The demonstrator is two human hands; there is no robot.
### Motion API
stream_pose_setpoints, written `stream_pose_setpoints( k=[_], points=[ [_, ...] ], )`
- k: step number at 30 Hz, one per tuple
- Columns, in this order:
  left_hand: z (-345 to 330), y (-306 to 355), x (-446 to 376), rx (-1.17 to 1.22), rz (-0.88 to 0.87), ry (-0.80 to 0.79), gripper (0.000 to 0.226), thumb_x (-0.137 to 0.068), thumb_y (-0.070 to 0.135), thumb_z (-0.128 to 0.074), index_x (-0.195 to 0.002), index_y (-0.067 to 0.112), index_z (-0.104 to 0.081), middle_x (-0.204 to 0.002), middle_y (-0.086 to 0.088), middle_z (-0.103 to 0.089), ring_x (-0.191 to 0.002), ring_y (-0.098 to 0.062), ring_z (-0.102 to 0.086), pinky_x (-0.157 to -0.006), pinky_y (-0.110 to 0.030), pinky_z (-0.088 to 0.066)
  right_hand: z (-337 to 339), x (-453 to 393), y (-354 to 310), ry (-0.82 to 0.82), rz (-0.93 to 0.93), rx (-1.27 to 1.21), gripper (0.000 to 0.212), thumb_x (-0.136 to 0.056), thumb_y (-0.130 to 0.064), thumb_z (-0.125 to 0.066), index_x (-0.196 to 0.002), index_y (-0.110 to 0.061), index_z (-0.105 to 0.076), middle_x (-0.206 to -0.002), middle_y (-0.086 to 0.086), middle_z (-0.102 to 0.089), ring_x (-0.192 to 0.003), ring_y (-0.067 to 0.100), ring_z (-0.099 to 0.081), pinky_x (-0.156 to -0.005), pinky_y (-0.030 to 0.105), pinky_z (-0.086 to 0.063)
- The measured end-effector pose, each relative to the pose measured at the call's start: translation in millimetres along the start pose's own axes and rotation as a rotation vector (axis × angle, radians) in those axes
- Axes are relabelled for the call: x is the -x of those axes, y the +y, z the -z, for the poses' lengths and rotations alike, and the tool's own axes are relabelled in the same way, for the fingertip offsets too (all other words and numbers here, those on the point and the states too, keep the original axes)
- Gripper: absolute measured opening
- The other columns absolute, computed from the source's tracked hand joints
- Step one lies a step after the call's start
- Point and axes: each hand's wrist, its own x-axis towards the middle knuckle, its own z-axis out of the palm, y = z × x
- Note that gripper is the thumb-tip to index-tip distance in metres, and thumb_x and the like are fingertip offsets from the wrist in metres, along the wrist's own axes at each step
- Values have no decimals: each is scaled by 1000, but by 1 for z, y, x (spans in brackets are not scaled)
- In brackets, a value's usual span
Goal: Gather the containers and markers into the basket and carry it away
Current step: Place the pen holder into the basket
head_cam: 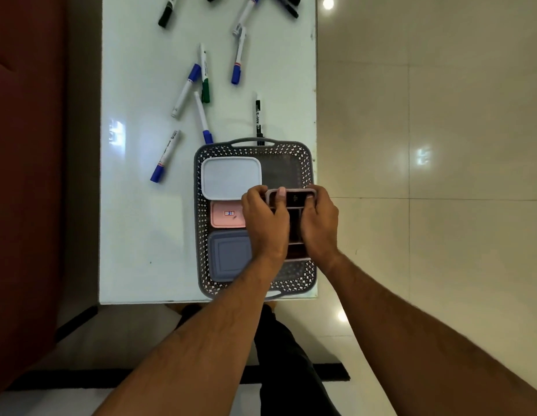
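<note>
Both hands, left (pixel 265 225) and right (pixel 319 225), grip a pink-rimmed container (pixel 292 197) from either side, over the basket's (pixel 201 235) right half.

Two bare forearms reach in from the bottom edge, uncovered along their whole visible length, with no sleeves in sight. The left hand (pixel 265 225) and right hand (pixel 319 226) wear no gloves, rings, watch or wristbands. Fine hair shows along both forearms. Below and between the arms, a leg in dark, near-black trousers (pixel 286 355) is visible.
</note>
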Motion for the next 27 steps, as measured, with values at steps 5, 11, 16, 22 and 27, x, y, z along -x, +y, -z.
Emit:
stream_pose_setpoints(
  k=[5, 11, 16, 22, 27],
  points=[
    [-3, -3, 0, -52, 7, -1, 28, -101, 26, -60, -125, 10, -58, -126, -4, -55, -115, -19, -56, -102, -36, -52, -12, -1, 7, -66, 21, 112, 33, -103, -7, -43, -133, -11, -55, -124, 8, -66, -111, 20, -61, -91, 26, -50],
    [-10, -7, -5, -112, 42, 21, 33, -101, 28, -62, -125, 6, -53, -133, -9, -48, -110, -21, -56, -87, -27, -46, -19, -9, 12, -101, 65, 254, 27, -103, -24, -47, -123, -8, -56, -117, 11, -64, -105, 27, -60, -80, 31, -43],
    [-10, -9, -3, -103, 67, 17, 35, -99, 24, -65, -126, 6, -51, -133, -8, -47, -98, -12, -47, -83, -23, -42, -20, -10, 12, -87, 103, 343, 28, -107, -20, -39, -128, -8, -53, -126, 12, -59, -111, 28, -57, -88, 29, -35],
    [-8, -13, -3, -44, 47, 4, 38, -98, 21, -66, -128, 5, -50, -135, -7, -44, -102, -10, -48, -86, -22, -45, -21, -10, 17, -43, 278, 481, 28, -107, -21, -42, -130, -8, -52, -127, 13, -55, -104, 26, -61, -85, 34, -49],
    [-5, -15, -5, -10, 40, -6, 42, -99, 17, -65, -135, 5, -47, -139, -8, -42, -108, -7, -47, -91, -17, -42, -22, -12, 14, -14, 401, 654, 30, -103, -19, -45, -127, -6, -59, -124, 14, -58, -114, 28, -50, -93, 38, -48]
  ],
)
